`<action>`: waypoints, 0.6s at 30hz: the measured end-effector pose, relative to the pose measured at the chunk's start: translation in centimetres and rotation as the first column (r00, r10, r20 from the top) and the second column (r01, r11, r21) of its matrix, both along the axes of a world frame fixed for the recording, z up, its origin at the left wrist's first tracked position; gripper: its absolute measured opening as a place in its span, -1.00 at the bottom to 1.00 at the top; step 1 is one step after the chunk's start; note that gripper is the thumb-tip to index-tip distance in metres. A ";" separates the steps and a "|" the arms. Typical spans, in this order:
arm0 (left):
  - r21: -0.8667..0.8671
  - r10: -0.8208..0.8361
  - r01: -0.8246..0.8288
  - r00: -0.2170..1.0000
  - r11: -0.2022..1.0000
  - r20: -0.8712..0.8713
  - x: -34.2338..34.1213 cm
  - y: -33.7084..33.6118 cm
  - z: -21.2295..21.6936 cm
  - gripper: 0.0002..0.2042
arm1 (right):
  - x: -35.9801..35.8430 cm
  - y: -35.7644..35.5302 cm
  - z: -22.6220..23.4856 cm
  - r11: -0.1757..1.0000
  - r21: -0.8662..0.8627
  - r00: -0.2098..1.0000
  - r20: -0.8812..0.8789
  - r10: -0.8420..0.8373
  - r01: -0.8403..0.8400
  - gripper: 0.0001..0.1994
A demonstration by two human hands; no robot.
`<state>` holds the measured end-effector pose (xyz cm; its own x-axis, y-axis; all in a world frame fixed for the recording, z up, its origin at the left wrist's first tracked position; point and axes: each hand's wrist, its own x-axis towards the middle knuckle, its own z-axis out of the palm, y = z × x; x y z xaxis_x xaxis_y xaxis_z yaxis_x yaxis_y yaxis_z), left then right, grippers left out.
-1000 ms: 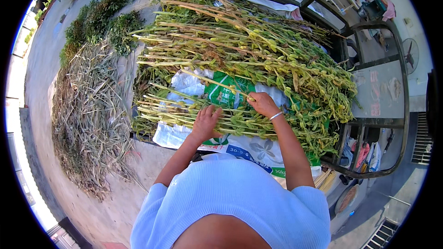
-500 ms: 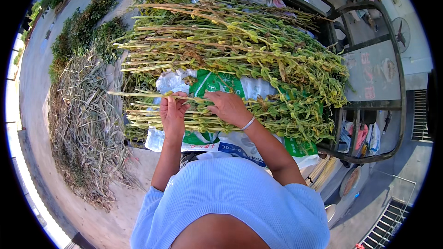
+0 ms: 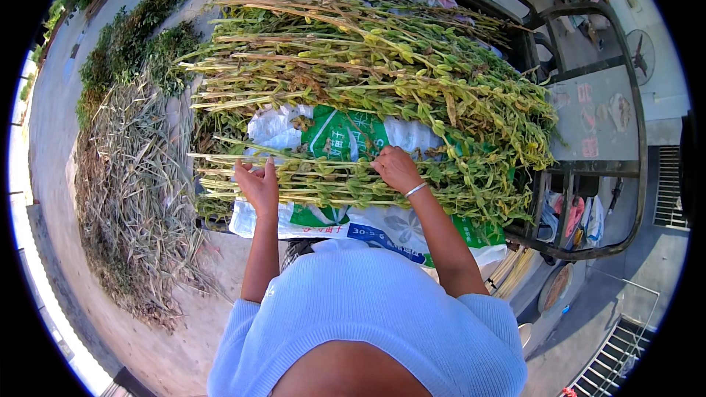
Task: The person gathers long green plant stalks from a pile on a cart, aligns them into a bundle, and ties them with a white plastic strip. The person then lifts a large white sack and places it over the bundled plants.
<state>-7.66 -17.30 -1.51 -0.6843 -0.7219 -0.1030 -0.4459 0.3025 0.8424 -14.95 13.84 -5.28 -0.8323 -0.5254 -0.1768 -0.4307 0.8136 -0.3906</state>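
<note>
Cut plant stalks with green pods lie side by side in a near bundle (image 3: 331, 176) and a larger far bundle (image 3: 353, 59), bare ends to the left. My left hand (image 3: 257, 185) is at the bare ends of the near bundle, thumb and forefinger apart, touching the uppermost stalks. Farther right along that bundle, my right hand (image 3: 398, 170) has its fingers curled closed on a podded stalk; its fingertips are partly hidden among the pods. Green and white printed sacks (image 3: 338, 132) lie under the stalks and show between the bundles.
A dark metal frame (image 3: 632, 198) rises around the right and back of the stalks. Dry leaves and stems (image 3: 132, 191) are spread on the ground at the left, with greener plants (image 3: 173, 59) beyond. A round flat basket (image 3: 557, 287) stands at the lower right.
Both hands have moved apart: the left slightly left and down, the right to the right. The stalk the left hand was pinching now lies on the near bundle, shifted right.
</note>
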 end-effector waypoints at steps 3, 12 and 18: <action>-0.605 -0.313 0.264 0.949 0.751 0.026 0.3 2.6 4.0 -0.23 | -1.9 -0.6 -0.5 0.990 0.120 0.995 0.071 0.067 -0.075 -0.76; -0.319 -0.777 0.912 0.391 0.256 0.493 1.9 7.1 -1.7 -0.11 | -5.2 -6.5 2.1 0.983 0.086 0.983 0.079 -0.168 0.161 -0.74; -0.338 -0.781 0.914 0.375 0.223 0.500 1.6 7.0 -1.0 -0.12 | -4.7 -10.0 -3.1 0.985 0.128 0.992 -0.066 -0.108 0.116 -0.75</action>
